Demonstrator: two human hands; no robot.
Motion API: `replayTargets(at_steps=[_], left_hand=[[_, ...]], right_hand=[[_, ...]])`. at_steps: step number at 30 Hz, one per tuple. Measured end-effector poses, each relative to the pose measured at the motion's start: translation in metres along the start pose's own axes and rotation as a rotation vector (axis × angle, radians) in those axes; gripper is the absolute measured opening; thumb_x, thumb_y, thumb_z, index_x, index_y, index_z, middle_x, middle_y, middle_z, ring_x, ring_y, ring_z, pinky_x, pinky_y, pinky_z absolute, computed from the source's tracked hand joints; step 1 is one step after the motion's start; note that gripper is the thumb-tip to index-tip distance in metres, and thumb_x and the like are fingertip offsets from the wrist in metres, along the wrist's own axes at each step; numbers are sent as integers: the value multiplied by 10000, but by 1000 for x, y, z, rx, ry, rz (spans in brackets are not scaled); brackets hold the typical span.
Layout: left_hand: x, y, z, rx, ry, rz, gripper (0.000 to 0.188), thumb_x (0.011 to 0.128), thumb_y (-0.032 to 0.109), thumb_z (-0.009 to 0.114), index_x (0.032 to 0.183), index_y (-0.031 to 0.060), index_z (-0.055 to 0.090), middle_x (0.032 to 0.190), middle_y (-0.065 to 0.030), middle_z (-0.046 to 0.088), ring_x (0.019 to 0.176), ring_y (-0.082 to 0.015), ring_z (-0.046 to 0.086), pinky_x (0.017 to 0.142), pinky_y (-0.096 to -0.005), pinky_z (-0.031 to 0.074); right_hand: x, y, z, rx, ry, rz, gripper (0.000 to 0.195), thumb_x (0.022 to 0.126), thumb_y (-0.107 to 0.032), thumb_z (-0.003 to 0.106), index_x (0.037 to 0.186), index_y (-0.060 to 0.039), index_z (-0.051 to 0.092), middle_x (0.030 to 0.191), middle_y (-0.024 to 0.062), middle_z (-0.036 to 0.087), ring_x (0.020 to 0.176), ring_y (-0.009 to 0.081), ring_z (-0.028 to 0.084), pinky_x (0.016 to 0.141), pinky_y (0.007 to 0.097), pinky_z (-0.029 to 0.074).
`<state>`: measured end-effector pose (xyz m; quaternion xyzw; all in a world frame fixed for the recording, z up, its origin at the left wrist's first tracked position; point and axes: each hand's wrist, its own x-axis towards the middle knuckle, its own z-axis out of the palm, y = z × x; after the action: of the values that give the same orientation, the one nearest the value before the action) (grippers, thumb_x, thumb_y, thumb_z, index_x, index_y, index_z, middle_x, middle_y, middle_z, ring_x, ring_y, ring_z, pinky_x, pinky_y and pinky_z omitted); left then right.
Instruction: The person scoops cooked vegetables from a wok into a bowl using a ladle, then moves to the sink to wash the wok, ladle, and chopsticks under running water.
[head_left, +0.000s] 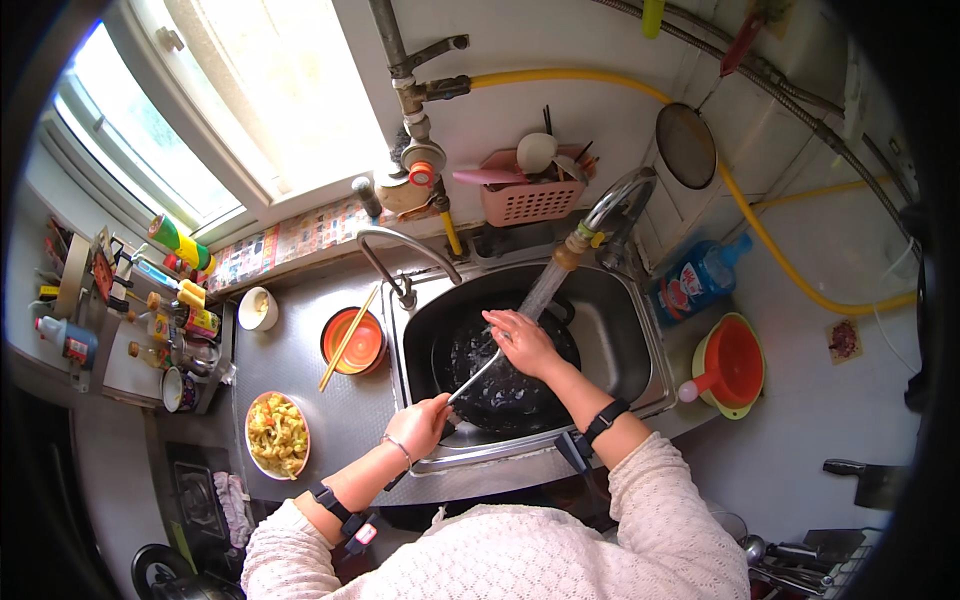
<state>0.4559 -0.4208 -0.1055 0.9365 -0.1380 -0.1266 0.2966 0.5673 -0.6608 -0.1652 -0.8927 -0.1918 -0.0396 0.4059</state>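
Observation:
My left hand (420, 429) is closed round the handle end of a long utensil with a thin metal shaft (474, 380). The shaft slants up to my right hand (523, 346), which lies over its far end with fingers stretched out. That hand hides the utensil's head, so its kind and the hold on it cannot be told. Water (546, 289) runs from the curved chrome faucet (636, 187) onto the right fingers. Beneath both hands, a black wok (487, 409) with water in it sits in the stainless steel sink (611, 367).
Left of the sink stand an orange bowl (365, 341) with chopsticks (349, 337) across it, a dish of cooked cauliflower (277, 435) and a white cup (257, 309). On the right are a blue detergent bottle (694, 277) and a red ladle (733, 364). Behind hangs a pink utensil basket (532, 204).

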Motion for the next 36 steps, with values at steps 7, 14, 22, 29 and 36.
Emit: replayTargets(at_steps=[7,14,22,29,36], left_hand=[[-22,-19,-15,74,113,-16,229,931,250,514,1118,138,586,887,-128,650,758,-367,627,625,-454,510],[-72,-114,2,105,336,-190,237,920,211,557,1116,87,605,961,-145,649,864,-341,629,706,-386,512],[-86,-151,4,96,505,-289,259,937,259,517,1165,158,589,971,-117,639,850,-331,628,701,-404,512],[-83,-146,-19,364,413,-244,272,915,236,541,1183,213,581,806,-66,597,707,-267,620,586,-389,498],[-95,-144,-24,561,446,-253,427,862,176,588,1276,272,541,784,-12,554,690,-210,594,568,-366,487]], right_hand=[[-20,88,17,119,151,494,332,928,-335,491,1138,-90,571,1019,189,645,957,406,595,816,455,479],[-50,77,14,391,75,805,328,944,-357,524,1172,-124,566,790,25,646,622,115,581,539,292,484],[-49,59,10,464,44,740,319,945,-349,528,1155,-114,578,798,22,645,637,88,581,514,283,483],[-49,46,11,485,-14,751,297,952,-319,520,1154,-108,571,841,18,638,651,79,570,514,264,461],[-55,56,11,492,9,764,291,943,-333,538,1128,-114,588,815,24,646,643,92,589,503,279,485]])
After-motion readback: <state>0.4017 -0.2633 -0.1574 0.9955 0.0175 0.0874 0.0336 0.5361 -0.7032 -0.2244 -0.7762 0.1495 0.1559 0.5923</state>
